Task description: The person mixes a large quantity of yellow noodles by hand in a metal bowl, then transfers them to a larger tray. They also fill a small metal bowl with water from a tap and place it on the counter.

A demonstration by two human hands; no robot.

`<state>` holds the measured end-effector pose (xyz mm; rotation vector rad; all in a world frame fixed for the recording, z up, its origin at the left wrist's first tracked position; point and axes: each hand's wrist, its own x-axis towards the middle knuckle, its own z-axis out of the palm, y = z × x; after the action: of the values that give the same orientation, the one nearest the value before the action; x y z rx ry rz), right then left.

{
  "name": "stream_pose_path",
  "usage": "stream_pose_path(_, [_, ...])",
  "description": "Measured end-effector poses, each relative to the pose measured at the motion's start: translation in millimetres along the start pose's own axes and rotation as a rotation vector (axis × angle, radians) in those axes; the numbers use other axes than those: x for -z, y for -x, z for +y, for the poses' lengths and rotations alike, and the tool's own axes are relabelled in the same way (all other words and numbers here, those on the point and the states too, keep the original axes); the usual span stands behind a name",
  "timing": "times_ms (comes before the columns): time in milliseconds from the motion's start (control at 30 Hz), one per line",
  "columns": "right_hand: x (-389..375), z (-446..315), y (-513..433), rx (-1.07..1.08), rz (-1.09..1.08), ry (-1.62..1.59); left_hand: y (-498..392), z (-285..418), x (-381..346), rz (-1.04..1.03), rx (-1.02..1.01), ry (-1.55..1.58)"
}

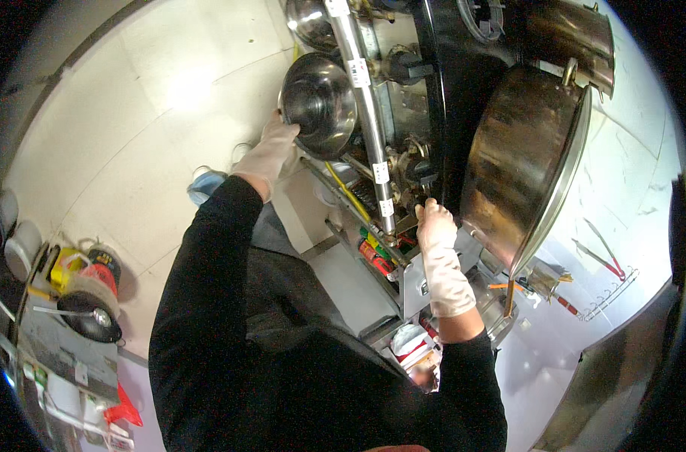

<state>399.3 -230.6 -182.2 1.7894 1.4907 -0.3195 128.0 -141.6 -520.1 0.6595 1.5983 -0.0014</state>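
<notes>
In the head view, my left hand (pixel 272 150), in a whitish glove, grips the near rim of a steel bowl (pixel 318 107). The bowl lies close against a long steel pipe (pixel 367 113) along the front of the stove (pixel 436 113). My right hand (pixel 438 226), also gloved, is at the stove's front edge beside a burner valve (pixel 421 169); its fingers are bent, and whether they touch anything is hidden. A large steel pot (pixel 526 164) stands on the stove beyond my right hand.
Another pot (pixel 574 42) stands behind the large one. A second steel bowl (pixel 314 22) is at the top. A yellow hose (pixel 348 192) runs below the pipe. Tongs (pixel 600 257) hang from a hook rack (pixel 611 296). At the left, a black pan (pixel 88 319) sits by a metal table (pixel 66 350).
</notes>
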Motion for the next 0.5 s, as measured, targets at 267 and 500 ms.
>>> stream_pose_path(267, [21,-18,16,-0.106,-0.077,-0.086,-64,34,-102,-0.102,0.036,-0.104])
stream_pose_path(500, [19,-29,9,-0.094,-0.011,-0.036,-27,-61,-50,-0.097,-0.112,-0.012])
